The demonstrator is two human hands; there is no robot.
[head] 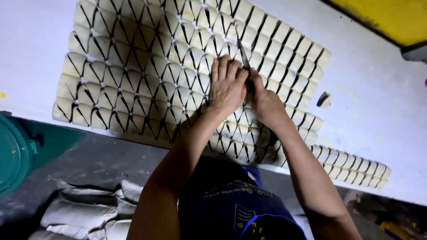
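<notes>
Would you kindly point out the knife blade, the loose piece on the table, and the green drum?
knife blade (243,55), head view, middle of the blade.
loose piece (324,100), head view, its centre.
green drum (18,151), head view, its top.

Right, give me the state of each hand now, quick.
Left hand: flat, fingers together, pressing on the sheet of cut pale pieces.
Right hand: closed around a knife.

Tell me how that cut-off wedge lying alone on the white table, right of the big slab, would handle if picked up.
The lone wedge is small and pale, like the pieces the knife in the right hand scores into the slab, so it is probably soft and easily dented. It looks light. Its flat faces suggest it would sit still, not roll.
</notes>
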